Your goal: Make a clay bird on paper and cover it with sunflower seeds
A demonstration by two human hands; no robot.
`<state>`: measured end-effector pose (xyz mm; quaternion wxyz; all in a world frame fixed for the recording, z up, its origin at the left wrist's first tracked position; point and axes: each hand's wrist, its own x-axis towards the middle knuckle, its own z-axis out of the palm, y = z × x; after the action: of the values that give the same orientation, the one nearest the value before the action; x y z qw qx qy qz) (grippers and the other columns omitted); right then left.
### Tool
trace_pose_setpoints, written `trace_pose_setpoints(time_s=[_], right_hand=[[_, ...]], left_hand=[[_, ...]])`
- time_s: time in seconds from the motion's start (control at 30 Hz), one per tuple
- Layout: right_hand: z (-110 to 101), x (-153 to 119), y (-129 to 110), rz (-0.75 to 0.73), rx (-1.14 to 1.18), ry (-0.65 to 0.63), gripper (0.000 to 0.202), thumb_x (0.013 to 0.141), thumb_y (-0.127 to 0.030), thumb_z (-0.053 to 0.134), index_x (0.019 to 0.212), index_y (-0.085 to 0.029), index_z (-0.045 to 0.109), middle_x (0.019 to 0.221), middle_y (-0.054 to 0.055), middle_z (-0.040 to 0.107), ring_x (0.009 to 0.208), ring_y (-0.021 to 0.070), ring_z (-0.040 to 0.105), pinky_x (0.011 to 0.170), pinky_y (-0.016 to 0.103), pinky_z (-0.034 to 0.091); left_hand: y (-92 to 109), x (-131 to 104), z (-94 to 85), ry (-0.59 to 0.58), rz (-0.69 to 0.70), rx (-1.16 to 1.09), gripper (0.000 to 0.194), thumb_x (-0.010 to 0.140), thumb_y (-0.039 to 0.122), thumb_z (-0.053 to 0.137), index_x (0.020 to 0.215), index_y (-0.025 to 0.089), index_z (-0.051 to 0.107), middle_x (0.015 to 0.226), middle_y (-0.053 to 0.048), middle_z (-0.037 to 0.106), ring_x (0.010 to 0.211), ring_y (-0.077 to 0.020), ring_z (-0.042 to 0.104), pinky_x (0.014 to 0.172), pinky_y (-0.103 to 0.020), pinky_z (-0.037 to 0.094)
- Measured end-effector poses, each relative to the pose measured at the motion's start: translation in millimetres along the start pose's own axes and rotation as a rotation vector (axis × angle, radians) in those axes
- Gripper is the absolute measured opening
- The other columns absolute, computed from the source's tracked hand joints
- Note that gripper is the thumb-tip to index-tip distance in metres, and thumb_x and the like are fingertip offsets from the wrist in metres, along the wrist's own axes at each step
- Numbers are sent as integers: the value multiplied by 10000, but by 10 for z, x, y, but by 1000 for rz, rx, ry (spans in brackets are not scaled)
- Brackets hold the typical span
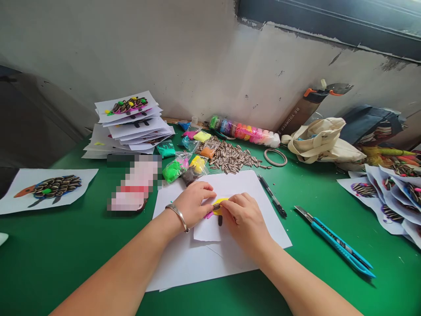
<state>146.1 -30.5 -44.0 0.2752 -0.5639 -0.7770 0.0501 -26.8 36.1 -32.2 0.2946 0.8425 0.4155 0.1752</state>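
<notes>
Head view: on the green bench (82, 263) lies the large white sheet (184, 267), the landmark here. On its middle is a small paper (207, 230) bearing a yellow shape (217, 212) with a striped seed (216, 206) on it. The left hand (194, 204), fingers curved, touches the shape's left side. The right hand (248, 219) has thumb and forefinger narrowed at its right; whether they grip anything is hidden. Behind the large sheet sits a seed pile (233, 156); right of it, a blue cutter (342, 241).
</notes>
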Motion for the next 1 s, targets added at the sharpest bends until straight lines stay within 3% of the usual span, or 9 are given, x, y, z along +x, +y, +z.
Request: trace_pose_setpoints(time_s=[0.5, 0.73, 1.0], right_hand=[[96, 30, 32, -12, 37, -6, 250, 880, -117, 525, 670, -182, 644, 696, 29, 580, 685, 152, 439, 657, 274, 342], [37, 16, 41, -33, 45, 80, 187, 878, -135, 544, 755, -194, 672, 709, 31, 592, 689, 157, 464, 655, 278, 339], [20, -20, 36, -54, 0, 28, 180, 862, -108, 555, 763, -197, 677, 714, 31, 596, 706, 165, 468, 659, 290, 319]], left_hand=[[-17, 4, 19, -16, 9, 9, 137, 751, 135, 685, 870, 186, 728, 1109, -83, 637, 1085, -244, 562, 992, -366, 437], [0, 3, -3, -29, -24, -4, 169, 748, 129, 695, 906, 175, 735, 1134, -94, 632, 1101, -246, 561, 1002, -363, 430], [9, 7, -24, -36, -11, -3, 158, 763, 136, 689, 910, 176, 733, 1121, -91, 641, 1093, -238, 568, 994, -349, 433]])
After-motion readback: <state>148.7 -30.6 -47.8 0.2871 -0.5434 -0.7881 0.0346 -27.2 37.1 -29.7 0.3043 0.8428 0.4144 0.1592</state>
